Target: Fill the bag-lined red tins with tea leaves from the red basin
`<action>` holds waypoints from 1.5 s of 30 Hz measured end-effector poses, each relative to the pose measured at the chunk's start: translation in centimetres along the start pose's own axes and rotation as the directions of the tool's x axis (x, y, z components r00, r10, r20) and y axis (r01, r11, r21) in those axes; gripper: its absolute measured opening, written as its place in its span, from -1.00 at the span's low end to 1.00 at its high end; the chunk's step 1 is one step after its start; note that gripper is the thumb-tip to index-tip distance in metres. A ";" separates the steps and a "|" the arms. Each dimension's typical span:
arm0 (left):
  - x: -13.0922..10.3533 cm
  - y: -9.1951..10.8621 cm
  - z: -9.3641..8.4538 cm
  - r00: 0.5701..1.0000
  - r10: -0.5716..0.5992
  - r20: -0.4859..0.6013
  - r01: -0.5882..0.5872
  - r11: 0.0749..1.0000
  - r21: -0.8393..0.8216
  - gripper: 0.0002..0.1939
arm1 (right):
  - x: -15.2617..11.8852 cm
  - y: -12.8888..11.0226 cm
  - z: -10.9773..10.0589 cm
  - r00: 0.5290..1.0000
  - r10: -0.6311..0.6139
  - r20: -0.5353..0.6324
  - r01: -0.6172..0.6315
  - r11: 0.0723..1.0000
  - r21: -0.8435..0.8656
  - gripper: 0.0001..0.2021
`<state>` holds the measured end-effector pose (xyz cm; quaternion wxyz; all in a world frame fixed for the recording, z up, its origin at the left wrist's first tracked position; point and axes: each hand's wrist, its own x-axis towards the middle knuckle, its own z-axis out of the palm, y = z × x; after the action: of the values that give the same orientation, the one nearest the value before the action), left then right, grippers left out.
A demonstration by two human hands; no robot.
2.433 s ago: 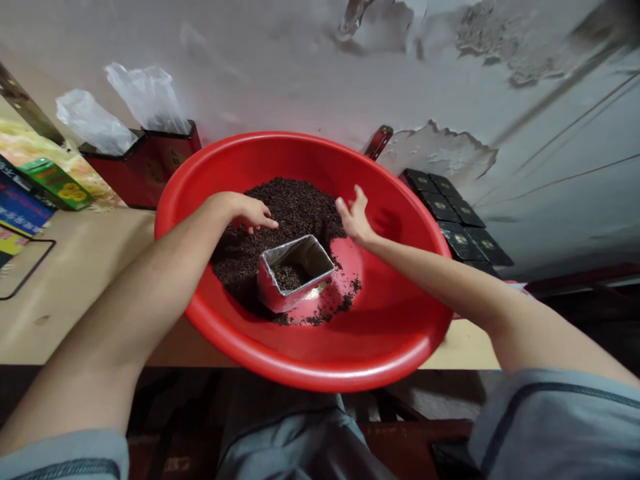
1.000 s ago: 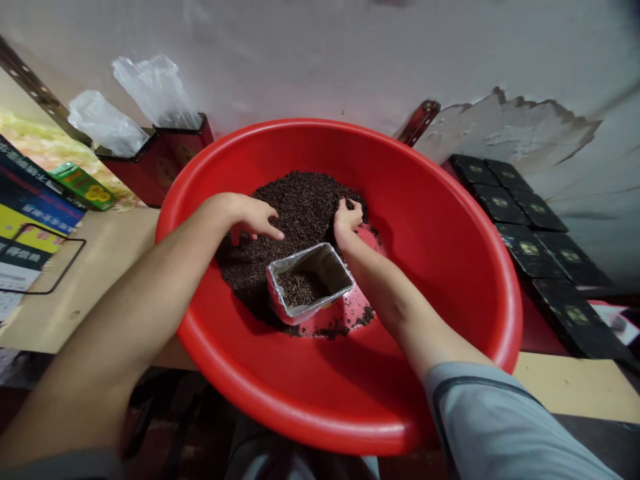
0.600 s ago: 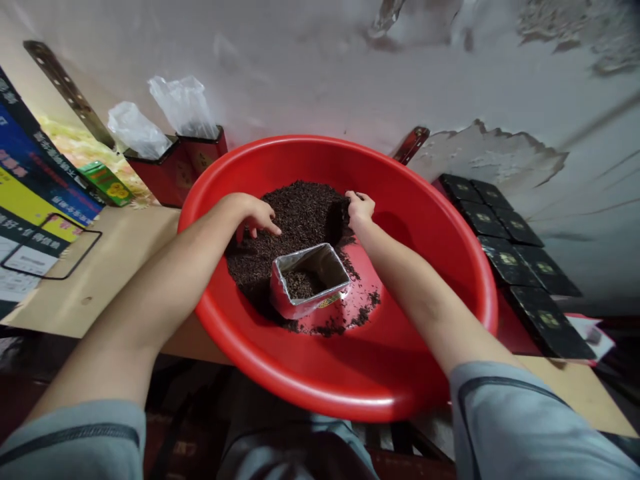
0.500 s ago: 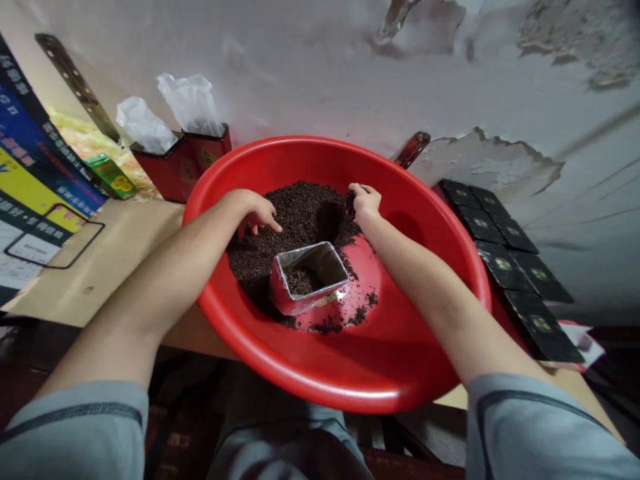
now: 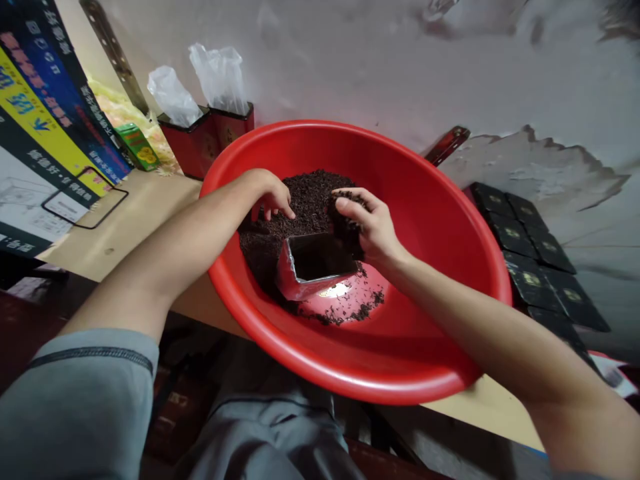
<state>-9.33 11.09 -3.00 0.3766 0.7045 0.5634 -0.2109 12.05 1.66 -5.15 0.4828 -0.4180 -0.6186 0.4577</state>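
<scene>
A large red basin (image 5: 450, 220) holds a heap of dark, dry tea leaves (image 5: 320, 190). My right hand (image 5: 373, 223) is closed round a clump of the leaves, just above the right back corner of a plastic-lined tin (image 5: 305, 290). The tin stands in the basin, slightly tilted, its top uncovered and its inside in shadow. My left hand (image 5: 273, 200) hovers at the left of the heap, fingers loosely apart with nothing in them; whether the fingertips touch the leaves I cannot tell.
Two red tins (image 5: 187, 143) with clear bags (image 5: 220, 77) sticking out stand behind the basin at left. A printed carton (image 5: 55, 133) and a small green box (image 5: 137, 147) are further left. Several black lids (image 5: 533, 280) lie at right. A peeling wall (image 5: 350, 60) rises behind.
My right hand has come from the back right of the heap towards the tin, carrying a handful of tea leaves. My left hand has barely moved. The camera view has shifted.
</scene>
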 end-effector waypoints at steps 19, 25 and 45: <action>0.2 0.6 0.1 0.999 -0.031 -0.007 0.032 0.999 0.015 -0.17 | -1.8 0.9 1.0 0.989 -0.134 0.062 0.127 0.987 0.103 -0.73; -0.5 1.1 0.3 1.000 -0.014 -0.022 0.015 0.999 0.045 -0.20 | -1.5 0.7 1.3 0.975 -0.172 0.140 0.139 0.967 0.215 -0.64; 0.2 0.8 -0.3 1.000 0.026 -0.017 -0.024 0.989 0.144 -0.21 | -2.7 -2.6 -0.4 0.608 -0.209 0.766 0.758 0.439 -0.482 -0.60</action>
<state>-8.51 11.35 -2.73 0.3223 0.7386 0.5414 -0.2396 12.77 -1.41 -3.18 0.1432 -0.2008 -0.9660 0.0778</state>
